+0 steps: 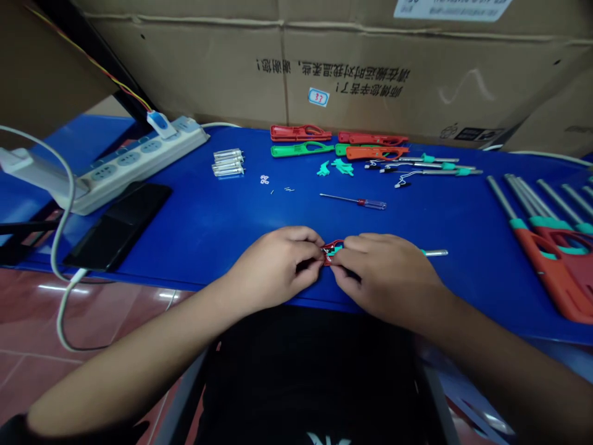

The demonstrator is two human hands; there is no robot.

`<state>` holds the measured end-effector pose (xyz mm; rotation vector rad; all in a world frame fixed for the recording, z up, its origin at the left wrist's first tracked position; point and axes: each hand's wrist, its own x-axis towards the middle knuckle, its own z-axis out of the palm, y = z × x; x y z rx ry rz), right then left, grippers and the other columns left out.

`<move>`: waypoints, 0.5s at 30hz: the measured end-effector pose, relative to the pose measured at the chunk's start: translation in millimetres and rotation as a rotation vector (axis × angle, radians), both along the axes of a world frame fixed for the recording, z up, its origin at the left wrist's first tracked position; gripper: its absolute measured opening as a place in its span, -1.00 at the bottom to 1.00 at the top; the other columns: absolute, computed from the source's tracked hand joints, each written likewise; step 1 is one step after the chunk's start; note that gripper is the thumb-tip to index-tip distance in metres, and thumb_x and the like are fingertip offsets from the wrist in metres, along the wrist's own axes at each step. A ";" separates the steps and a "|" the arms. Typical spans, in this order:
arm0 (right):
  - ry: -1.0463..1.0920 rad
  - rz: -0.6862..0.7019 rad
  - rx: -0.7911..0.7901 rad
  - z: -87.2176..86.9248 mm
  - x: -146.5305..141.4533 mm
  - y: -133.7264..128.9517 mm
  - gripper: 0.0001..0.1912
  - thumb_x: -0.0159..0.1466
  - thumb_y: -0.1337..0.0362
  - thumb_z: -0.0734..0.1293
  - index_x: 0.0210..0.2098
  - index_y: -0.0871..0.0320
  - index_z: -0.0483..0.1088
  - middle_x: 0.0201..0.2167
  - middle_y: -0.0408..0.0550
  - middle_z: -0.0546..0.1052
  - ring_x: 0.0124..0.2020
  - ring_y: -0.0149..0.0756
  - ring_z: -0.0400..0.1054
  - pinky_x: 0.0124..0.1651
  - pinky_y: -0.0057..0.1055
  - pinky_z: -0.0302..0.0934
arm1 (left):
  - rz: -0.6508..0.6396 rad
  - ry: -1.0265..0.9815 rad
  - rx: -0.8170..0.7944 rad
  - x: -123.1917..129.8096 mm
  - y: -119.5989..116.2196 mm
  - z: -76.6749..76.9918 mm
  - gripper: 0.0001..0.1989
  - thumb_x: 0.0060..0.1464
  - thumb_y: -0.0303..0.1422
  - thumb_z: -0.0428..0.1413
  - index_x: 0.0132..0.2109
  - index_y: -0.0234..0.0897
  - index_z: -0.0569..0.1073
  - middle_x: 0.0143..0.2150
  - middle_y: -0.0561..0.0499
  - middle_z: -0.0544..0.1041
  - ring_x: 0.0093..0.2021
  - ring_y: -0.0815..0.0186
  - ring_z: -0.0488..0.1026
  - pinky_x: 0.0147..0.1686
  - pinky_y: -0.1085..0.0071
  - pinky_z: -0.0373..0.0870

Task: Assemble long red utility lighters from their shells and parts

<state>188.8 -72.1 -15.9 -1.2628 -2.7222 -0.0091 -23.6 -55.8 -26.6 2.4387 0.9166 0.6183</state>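
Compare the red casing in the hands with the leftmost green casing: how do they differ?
The red casing is held between the left hand and the right hand; the green casing lies on the blue table. A turquoise part shows in the red casing; none shows in the green casing. Both look like plastic.

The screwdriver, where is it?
In the head view, the screwdriver lies slightly right of centre, between the right hand and the small green pieces.

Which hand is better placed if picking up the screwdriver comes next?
Probably the right hand: the screwdriver handle lies just beyond it and farther from the left hand. Both hands, however, are occupied with the red lighter casing.
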 end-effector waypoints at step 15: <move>0.377 -0.233 0.007 44.2 37.4 92.9 -0.82 0.23 0.19 0.33 -0.41 0.08 0.56 -0.54 -0.13 0.55 -0.52 -0.30 0.36 -0.40 -0.31 0.13 | -0.009 0.092 0.026 -9.4 21.8 28.1 -0.78 0.27 -0.34 0.10 -0.06 -0.25 0.62 -0.01 -0.05 0.59 -0.06 0.30 0.55 0.00 0.39 0.45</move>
